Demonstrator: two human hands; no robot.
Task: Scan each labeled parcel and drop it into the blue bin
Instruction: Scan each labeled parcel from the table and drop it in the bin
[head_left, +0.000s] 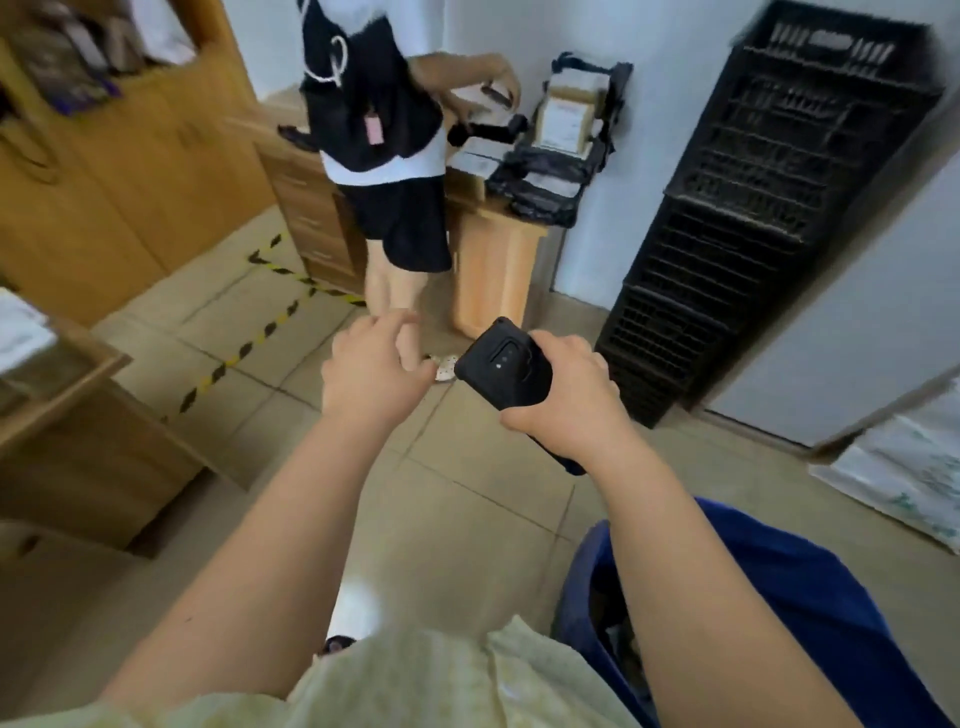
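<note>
Pale yellow, crinkled, short-sleeved top (441, 680), bare forearms (291, 519), bare left hand (371, 366), bare right hand (571, 405)

Tile floor (467, 499) w/ blue bin (789, 597), black crate stack (753, 218), desk (493, 270) w/ parcels (563, 122)

two hands, the left hand (375, 368) and the right hand (567, 400); one black scanner (501, 364); one blue bin (808, 577); one stack of black crates (753, 208); one other person (374, 104).

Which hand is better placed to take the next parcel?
Left, probably: the left hand is empty and stretched forward, while the right hand grips the scanner.
</note>
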